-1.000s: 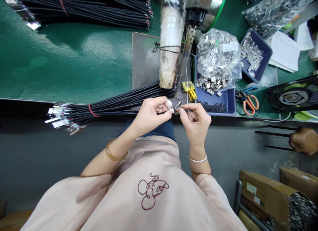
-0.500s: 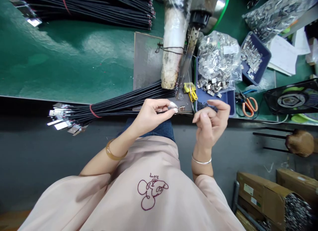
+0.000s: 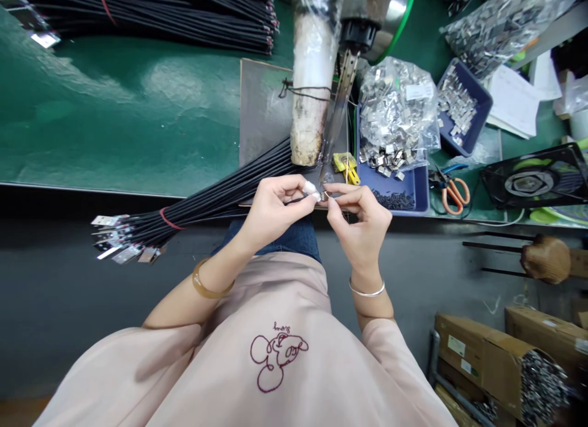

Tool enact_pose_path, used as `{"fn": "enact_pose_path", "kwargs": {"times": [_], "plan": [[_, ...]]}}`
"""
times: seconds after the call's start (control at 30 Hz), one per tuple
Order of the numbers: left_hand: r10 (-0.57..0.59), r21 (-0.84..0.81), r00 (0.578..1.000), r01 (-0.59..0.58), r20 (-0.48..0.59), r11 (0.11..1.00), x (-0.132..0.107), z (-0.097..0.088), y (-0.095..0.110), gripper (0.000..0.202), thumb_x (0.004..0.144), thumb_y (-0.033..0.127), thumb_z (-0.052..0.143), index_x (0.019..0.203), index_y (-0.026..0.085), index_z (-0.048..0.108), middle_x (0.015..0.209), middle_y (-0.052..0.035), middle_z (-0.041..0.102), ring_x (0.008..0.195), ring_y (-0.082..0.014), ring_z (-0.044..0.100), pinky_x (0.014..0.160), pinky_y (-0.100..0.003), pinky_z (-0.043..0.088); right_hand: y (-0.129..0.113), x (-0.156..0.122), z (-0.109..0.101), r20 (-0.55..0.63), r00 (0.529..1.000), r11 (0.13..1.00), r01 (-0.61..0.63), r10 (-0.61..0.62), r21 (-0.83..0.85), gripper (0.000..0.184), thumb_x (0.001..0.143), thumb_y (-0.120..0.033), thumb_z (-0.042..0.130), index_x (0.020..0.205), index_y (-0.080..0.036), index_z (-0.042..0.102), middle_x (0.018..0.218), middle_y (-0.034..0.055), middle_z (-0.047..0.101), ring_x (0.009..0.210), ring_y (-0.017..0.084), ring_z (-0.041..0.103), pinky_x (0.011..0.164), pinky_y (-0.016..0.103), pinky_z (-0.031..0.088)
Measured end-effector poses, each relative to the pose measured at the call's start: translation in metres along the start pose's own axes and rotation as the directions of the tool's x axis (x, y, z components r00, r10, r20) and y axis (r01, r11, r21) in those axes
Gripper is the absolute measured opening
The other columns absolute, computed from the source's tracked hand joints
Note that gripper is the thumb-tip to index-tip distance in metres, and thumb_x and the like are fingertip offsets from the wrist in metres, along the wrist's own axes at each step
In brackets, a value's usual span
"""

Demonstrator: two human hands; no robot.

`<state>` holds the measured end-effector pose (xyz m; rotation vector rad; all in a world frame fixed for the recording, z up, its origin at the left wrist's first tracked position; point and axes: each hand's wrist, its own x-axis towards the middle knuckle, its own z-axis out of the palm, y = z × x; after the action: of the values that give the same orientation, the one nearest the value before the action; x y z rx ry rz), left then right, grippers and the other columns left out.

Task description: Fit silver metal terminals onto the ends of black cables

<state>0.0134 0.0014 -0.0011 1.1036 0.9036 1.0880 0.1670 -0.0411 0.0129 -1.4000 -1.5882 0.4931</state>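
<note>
My left hand (image 3: 274,209) pinches the end of a thin black cable (image 3: 294,201) at the bench's front edge, a white cot on one fingertip. My right hand (image 3: 357,222) is closed in a pinch right beside it, its fingertips meeting the cable end and a small metal piece I can barely make out. A bundle of black cables (image 3: 215,197) tied with a red band runs left from my hands, its metal connector ends (image 3: 120,242) hanging past the bench edge. Just above my hands stands a plastic-wrapped machine post (image 3: 312,78) with a metal blade.
A blue tray (image 3: 418,191) holds a bag of small metal shells (image 3: 397,111) and dark bits. Orange-handled scissors (image 3: 452,191), a second blue tray (image 3: 462,108), papers and a fan (image 3: 533,182) lie to the right. More black cables (image 3: 160,16) lie at the back. Cardboard boxes (image 3: 482,359) sit below right.
My right hand, lifted away with loose fingers half a second ago, has come back to the cable end and pinched there. The left hand stayed on the cable; the view shifted slightly.
</note>
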Motion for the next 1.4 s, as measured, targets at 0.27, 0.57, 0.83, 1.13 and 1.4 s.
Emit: {"fn": "enact_pose_path", "kwargs": {"times": [0.27,0.57,0.83,1.13,1.4], "plan": [[-0.037,-0.025,0.998,0.036,-0.044,0.999,0.003,0.002,0.005,0.008,0.069,0.019,0.075,0.069,0.014,0.069,0.064,0.001,0.065,0.058,-0.0068,0.058,0.059,-0.018,0.05,-0.003,0.01,-0.002,0.034,0.999,1.0,0.01,-0.009,-0.006,0.009,0.087,-0.015,0.066,0.081,-0.022,0.063,0.095,-0.0001,0.078,0.082,0.012,0.076,0.072,0.024,0.066],[-0.061,-0.04,0.994,0.058,-0.089,0.998,0.005,0.002,0.005,0.009,0.067,0.022,0.075,0.069,0.015,0.069,0.055,0.0032,0.056,0.05,-0.0053,0.047,0.049,-0.018,0.038,-0.01,0.019,-0.003,0.055,0.998,0.997,0.047,-0.043,-0.063,0.011,0.085,-0.012,0.067,0.079,-0.022,0.065,0.093,-0.0008,0.078,0.078,0.012,0.075,0.067,0.023,0.065],[-0.14,-0.089,0.99,0.137,-0.031,0.987,0.005,0.003,0.009,0.009,0.065,0.018,0.072,0.068,0.014,0.064,0.05,0.0056,0.05,0.044,-0.0028,0.035,0.043,-0.017,0.025,-0.014,0.015,-0.01,0.107,0.992,0.994,0.081,-0.073,-0.076,0.013,0.086,-0.011,0.065,0.08,-0.022,0.062,0.096,-0.0004,0.078,0.084,0.012,0.076,0.07,0.022,0.065],[-0.156,-0.037,0.984,0.16,0.087,0.987,0.007,0.0,0.013,0.01,0.067,0.019,0.07,0.065,0.014,0.061,0.051,0.0075,0.039,0.047,-0.0034,0.029,0.047,-0.021,0.02,-0.01,0.007,-0.013,0.111,0.985,0.977,0.148,-0.132,-0.154,0.009,0.089,-0.014,0.065,0.088,-0.023,0.065,0.099,0.0014,0.079,0.085,0.014,0.076,0.07,0.026,0.064],[-0.191,0.105,0.953,0.17,0.234,0.98,0.004,-0.007,0.01,0.01,0.069,0.021,0.065,0.068,0.013,0.062,0.052,0.0095,0.031,0.051,-0.0045,0.024,0.053,-0.023,0.017,0.001,-0.048,-0.02,0.134,0.944,0.951,0.308,-0.3,-0.038,0.013,0.088,-0.014,0.065,0.096,-0.022,0.072,0.088,0.0026,0.078,0.081,0.016,0.075,0.074,0.028,0.061]]}}
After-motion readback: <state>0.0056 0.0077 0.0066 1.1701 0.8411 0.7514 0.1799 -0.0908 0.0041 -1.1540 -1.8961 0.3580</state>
